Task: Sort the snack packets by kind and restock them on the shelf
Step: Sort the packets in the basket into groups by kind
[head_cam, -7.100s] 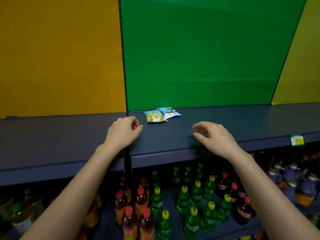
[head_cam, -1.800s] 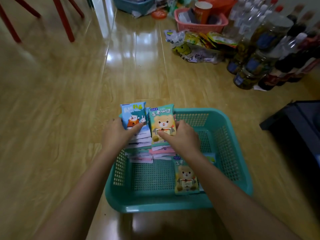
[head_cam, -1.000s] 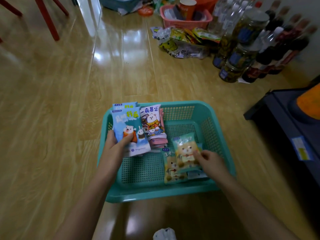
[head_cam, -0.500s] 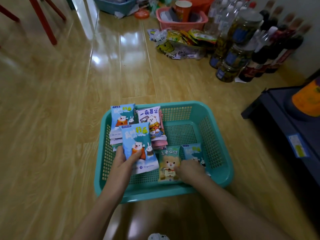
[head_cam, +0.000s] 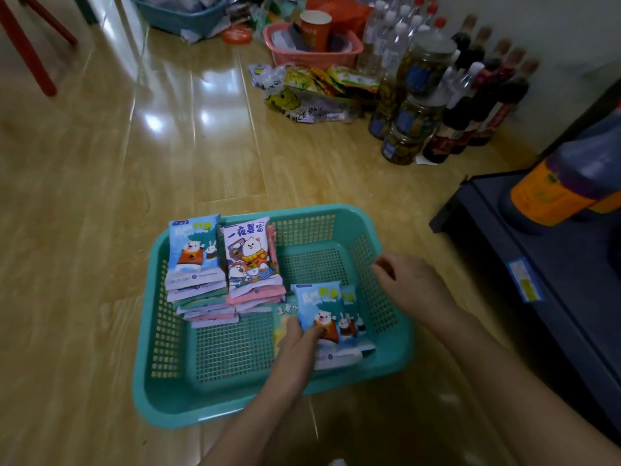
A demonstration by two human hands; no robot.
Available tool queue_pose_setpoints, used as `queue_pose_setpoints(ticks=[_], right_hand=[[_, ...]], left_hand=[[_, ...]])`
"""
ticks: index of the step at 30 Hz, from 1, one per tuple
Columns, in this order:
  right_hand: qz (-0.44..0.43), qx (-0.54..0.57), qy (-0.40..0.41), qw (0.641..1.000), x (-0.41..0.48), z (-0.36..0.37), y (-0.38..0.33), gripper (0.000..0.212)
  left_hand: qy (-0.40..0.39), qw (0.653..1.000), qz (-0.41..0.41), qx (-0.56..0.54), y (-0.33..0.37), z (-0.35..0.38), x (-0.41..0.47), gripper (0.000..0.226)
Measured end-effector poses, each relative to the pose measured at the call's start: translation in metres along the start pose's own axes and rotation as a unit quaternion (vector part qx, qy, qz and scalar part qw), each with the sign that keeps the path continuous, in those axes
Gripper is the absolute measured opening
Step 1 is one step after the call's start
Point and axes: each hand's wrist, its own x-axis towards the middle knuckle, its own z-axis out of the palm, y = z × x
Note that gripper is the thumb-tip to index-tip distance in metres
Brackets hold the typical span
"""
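A teal mesh basket [head_cam: 336, 223] sits on the wooden floor. At its far left corner stands a stack of blue bear-and-rabbit packets [head_cam: 195, 253], and beside it a stack topped by a white-and-pink bear packet [head_cam: 250, 257]. My left hand [head_cam: 297, 344] pinches a blue bear packet [head_cam: 324, 314] at the basket's near right, over other packets, one of them green [head_cam: 282, 311]. My right hand [head_cam: 408, 284] hovers above the basket's right wall with its fingers loosely curled and nothing in it.
A dark shelf unit [head_cam: 537, 264] with an orange-labelled jug [head_cam: 564, 186] stands at the right. Bottles and jars [head_cam: 437, 95] line the far wall. Loose snack bags [head_cam: 312, 92], a pink basket [head_cam: 312, 45] and a teal basket [head_cam: 181, 15] lie beyond.
My left hand has carried the blue packet rightward onto the near-right pile. My right hand has let go of the green packet and lifted away to the right.
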Motion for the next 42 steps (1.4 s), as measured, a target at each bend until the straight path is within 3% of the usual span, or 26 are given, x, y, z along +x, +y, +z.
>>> queue_pose_setpoints(ticks=[5,8,13,16,18,20,22,24,27,29,34,37,40,42], right_hand=[[-0.007,-0.047,0.000,0.999,-0.001,-0.006,0.011,0.022],[-0.011,-0.052,0.003,0.999,-0.001,-0.007,0.012,0.021],[-0.042,-0.045,0.000,0.998,0.001,-0.003,-0.001,0.020],[-0.067,-0.023,-0.003,0.997,0.005,0.007,-0.022,0.022],[-0.094,0.024,-0.009,0.995,0.011,0.017,-0.042,0.022],[-0.107,0.122,-0.028,0.986,0.016,0.029,-0.067,0.020],[-0.104,0.182,-0.052,0.976,0.021,0.040,-0.093,0.025],[-0.113,0.167,-0.063,0.977,0.027,0.053,-0.114,0.038],[-0.129,0.079,-0.041,0.988,0.033,0.075,-0.133,0.070],[-0.111,0.065,-0.005,0.992,0.035,0.084,-0.139,0.079],[-0.074,0.089,-0.001,0.993,0.035,0.091,-0.142,0.078],[-0.062,0.111,-0.013,0.992,0.038,0.092,-0.142,0.076],[-0.058,0.112,-0.026,0.992,0.041,0.092,-0.143,0.088],[-0.060,0.106,-0.025,0.992,0.040,0.091,-0.144,0.083]], left_hand=[[-0.022,0.997,-0.029,0.067,-0.005,0.034,0.027,0.020],[-0.040,0.984,-0.026,0.174,-0.002,0.044,0.042,0.021],[-0.074,0.947,0.046,0.310,0.005,0.011,0.030,0.025],[-0.017,0.959,0.116,0.260,0.024,-0.031,0.007,0.014],[0.060,0.966,0.177,0.179,0.048,-0.057,-0.010,0.021],[0.152,0.957,0.218,0.115,0.064,-0.085,-0.013,0.026],[0.235,0.937,0.234,0.112,0.067,-0.115,-0.003,0.014],[0.282,0.928,0.208,0.123,0.064,-0.137,0.009,0.008],[0.318,0.913,0.182,0.180,0.060,-0.147,0.022,0.029],[0.309,0.901,0.170,0.252,0.057,-0.144,0.031,0.042],[0.311,0.886,0.102,0.327,0.056,-0.150,0.053,0.060],[0.289,0.909,0.056,0.296,0.058,-0.161,0.066,0.069],[0.258,0.927,0.029,0.271,0.052,-0.176,0.085,0.088],[0.237,0.942,0.000,0.239,0.053,-0.179,0.089,0.080]])
